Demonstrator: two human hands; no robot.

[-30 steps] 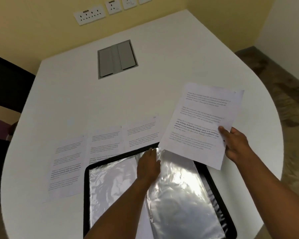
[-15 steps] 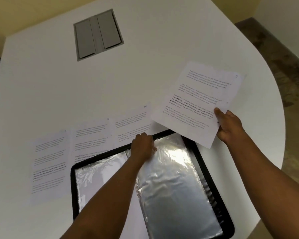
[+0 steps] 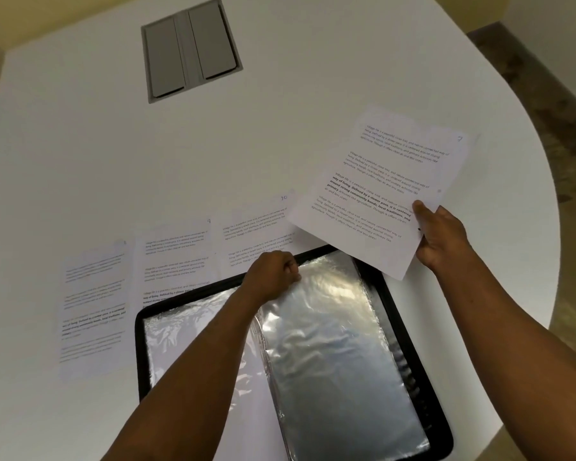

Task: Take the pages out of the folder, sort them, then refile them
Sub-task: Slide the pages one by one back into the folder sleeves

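Note:
A black folder (image 3: pixel 409 331) lies open near the table's front edge, its clear plastic sleeves (image 3: pixel 333 344) shining. My left hand (image 3: pixel 273 277) pinches the top edge of the right-hand sleeve with curled fingers. My right hand (image 3: pixel 443 234) holds a printed page (image 3: pixel 379 184) by its lower right corner, lifted above the folder's top right corner; the page is numbered 7. Three more printed pages lie flat in a row behind and left of the folder: the left one (image 3: pixel 94 304), the middle one (image 3: pixel 173 257) and the right one (image 3: pixel 256 224), numbered 10.
The white table (image 3: pixel 280 134) has a grey cable hatch (image 3: pixel 190 48) set into it at the back. Its rounded edge runs down the right side, with brown floor (image 3: pixel 546 94) beyond.
The view has tilted down and closer. My left hand's fingers have curled onto the sleeve's top edge. My right hand has carried the page slightly up and right.

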